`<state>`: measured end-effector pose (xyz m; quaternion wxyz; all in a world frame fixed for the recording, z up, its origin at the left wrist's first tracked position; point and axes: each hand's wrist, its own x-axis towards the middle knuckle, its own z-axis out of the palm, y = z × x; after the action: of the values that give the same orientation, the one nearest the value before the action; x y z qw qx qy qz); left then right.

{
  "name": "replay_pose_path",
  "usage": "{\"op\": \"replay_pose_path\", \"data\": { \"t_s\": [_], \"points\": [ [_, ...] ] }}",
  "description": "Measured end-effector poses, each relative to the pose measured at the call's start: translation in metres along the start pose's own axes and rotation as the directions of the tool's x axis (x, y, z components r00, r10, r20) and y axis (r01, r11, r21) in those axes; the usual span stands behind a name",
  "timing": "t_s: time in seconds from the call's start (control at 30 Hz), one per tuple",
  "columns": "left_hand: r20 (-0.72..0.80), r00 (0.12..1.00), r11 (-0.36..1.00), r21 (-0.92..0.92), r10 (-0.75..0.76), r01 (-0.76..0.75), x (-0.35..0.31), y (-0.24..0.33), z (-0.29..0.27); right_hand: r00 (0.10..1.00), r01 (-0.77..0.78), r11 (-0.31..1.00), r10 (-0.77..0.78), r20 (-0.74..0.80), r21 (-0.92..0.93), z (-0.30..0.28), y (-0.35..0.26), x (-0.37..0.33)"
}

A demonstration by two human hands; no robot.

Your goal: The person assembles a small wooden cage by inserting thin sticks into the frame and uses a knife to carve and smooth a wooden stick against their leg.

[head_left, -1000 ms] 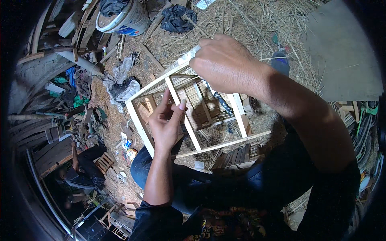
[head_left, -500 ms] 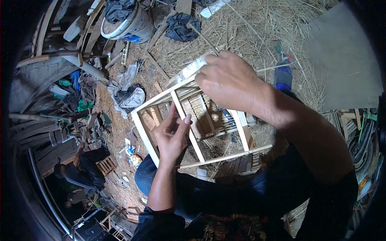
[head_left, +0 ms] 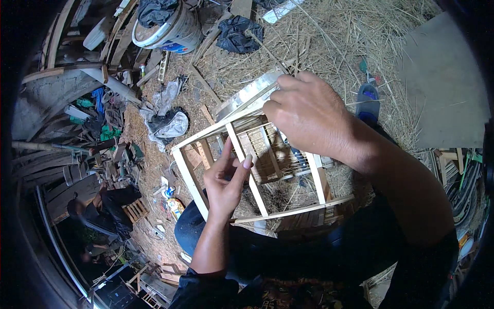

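A pale wooden frame with crossbars and thin rods, like a small cage, rests tilted over my legs. My left hand grips its middle crossbar, with the thumb lying over the bar and the index finger stretched up beside it. At the far long rail, my right hand is closed with the fingers curled down. Its fingertips are hidden, so what they pinch cannot be made out. Beyond the rail, a thin stick runs toward the right hand; whether it touches is unclear. A shiny flat strip lies just past the frame.
A white bucket with black plastic stands at the far left, near a crumpled black bag. Straw covers the ground ahead. A grey board lies at right, with a slipper nearby. Another person sits at left.
The view has shifted slightly, so the frame and both hands appear a little farther right and lower. Both hands keep about the same places on the frame.
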<state>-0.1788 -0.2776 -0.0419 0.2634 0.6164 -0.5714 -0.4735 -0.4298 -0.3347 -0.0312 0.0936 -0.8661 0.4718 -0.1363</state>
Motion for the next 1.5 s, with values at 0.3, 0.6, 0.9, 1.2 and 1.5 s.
{"op": "replay_pose_path", "data": {
  "t_s": [0.3,0.6,0.9,1.2,1.5],
  "points": [
    [0.0,0.999,0.998,-0.045,-0.034,0.034,-0.0005,-0.0054,0.0001,0.998,-0.003,1.0,0.005,0.064,-0.031,0.0009,-0.0017,0.0003],
    [-0.012,1.0,1.0,-0.018,-0.016,0.016,0.0002,0.0016,0.003,0.998,-0.015,1.0,0.016,0.052,-0.027,0.0004,-0.0035,0.0001],
    [-0.027,0.999,0.997,-0.074,-0.039,0.037,0.0,0.0003,0.0037,1.0,0.004,1.0,-0.004,0.007,0.0,0.0035,-0.0022,-0.0012],
    [-0.009,1.0,1.0,-0.009,-0.003,0.003,0.0005,0.0005,0.0013,0.999,-0.002,1.0,0.001,-0.035,-0.023,0.0076,-0.0026,-0.0012],
    [-0.007,1.0,1.0,-0.006,0.009,-0.01,0.0003,-0.0021,-0.0002,0.998,0.018,0.998,-0.021,-0.06,-0.055,0.0091,-0.0034,-0.0014]
  ]
}}
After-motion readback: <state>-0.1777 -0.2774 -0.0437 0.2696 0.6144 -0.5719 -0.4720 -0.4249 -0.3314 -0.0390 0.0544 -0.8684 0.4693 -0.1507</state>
